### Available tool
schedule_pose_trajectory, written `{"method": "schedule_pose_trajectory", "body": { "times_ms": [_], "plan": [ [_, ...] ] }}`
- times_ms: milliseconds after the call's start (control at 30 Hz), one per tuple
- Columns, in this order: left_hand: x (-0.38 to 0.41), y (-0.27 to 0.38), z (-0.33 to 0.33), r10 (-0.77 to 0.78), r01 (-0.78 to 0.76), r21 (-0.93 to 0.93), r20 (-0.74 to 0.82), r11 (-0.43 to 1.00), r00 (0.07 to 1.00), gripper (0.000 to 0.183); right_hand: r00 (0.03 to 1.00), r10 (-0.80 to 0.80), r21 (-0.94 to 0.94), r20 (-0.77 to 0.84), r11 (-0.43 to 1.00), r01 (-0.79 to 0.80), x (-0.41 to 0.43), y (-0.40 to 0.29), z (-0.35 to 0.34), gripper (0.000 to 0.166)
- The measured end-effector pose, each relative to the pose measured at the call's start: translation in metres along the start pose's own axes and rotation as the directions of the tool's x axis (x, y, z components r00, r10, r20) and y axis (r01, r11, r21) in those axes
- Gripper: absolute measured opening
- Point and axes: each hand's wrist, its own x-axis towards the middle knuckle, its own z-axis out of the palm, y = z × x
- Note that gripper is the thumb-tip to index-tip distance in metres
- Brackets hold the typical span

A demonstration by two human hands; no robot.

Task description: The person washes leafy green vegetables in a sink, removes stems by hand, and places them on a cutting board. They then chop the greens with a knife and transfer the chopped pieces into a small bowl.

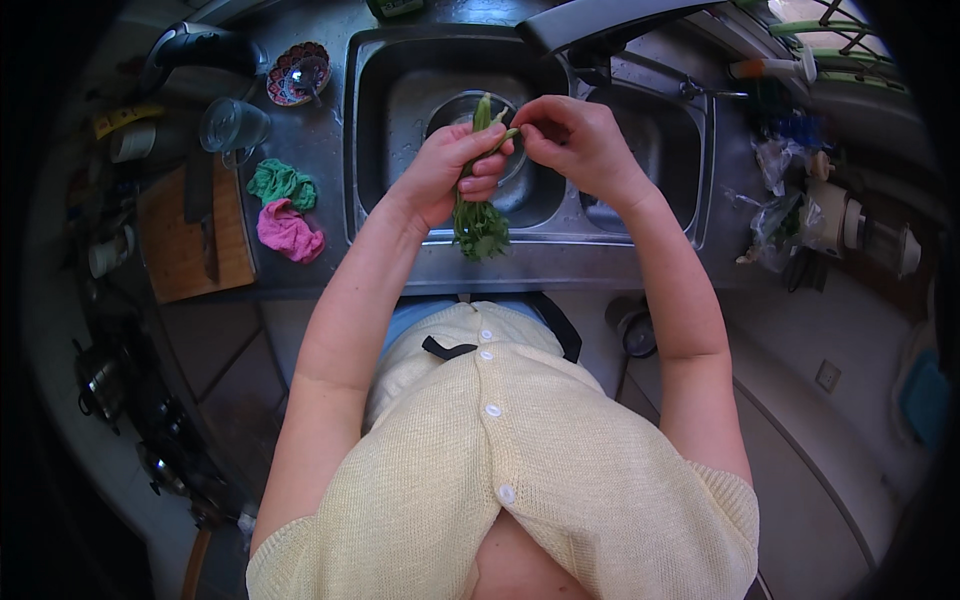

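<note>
My left hand (454, 161) is closed around a bunch of leafy green herb or celery (481, 229). The leaves hang down toward me over the sink's front rim, and the pale green stalk ends point away. At the right of the bunch, the fingertips of my right hand (577, 139) pinch the end of a single stalk (513, 133). Both hands are above the double stainless-steel sink (390, 124). Below them, a round metal bowl or strainer (442, 112) sits in the left basin, partly covered by my left hand.
The faucet (600, 22) reaches over from the back right. Left of the sink are a green cloth (281, 185), a pink cloth (289, 231), a clear cup (234, 125), a patterned dish (289, 75) and a cleaver (201, 195) on a wooden cutting board (169, 240). Plastic bags (776, 225) lie at right.
</note>
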Motion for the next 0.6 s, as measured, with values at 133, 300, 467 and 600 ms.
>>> {"method": "schedule_pose_trajectory", "body": {
  "times_ms": [133,300,467,600],
  "plan": [
    [0.001,0.000,-0.001,-0.014,0.015,-0.034,0.005,0.999,1.000,0.020,1.000,-0.023,-0.102,-0.020,0.995,0.021,0.001,0.006,0.002,0.011],
    [0.001,0.000,-0.002,-0.007,0.007,-0.040,0.008,0.999,1.000,0.020,0.989,-0.038,-0.223,-0.144,0.975,0.005,0.004,0.015,0.006,0.012],
    [-0.003,-0.001,-0.002,0.031,-0.028,0.054,-0.065,0.998,0.997,0.019,0.983,0.168,0.168,-0.073,0.974,-0.154,-0.001,0.016,0.006,0.012],
    [-0.001,-0.002,-0.003,0.053,-0.037,0.158,-0.097,0.987,0.994,0.019,0.970,0.239,0.132,0.046,0.961,-0.243,0.001,0.008,0.005,0.010]
  ]
}}
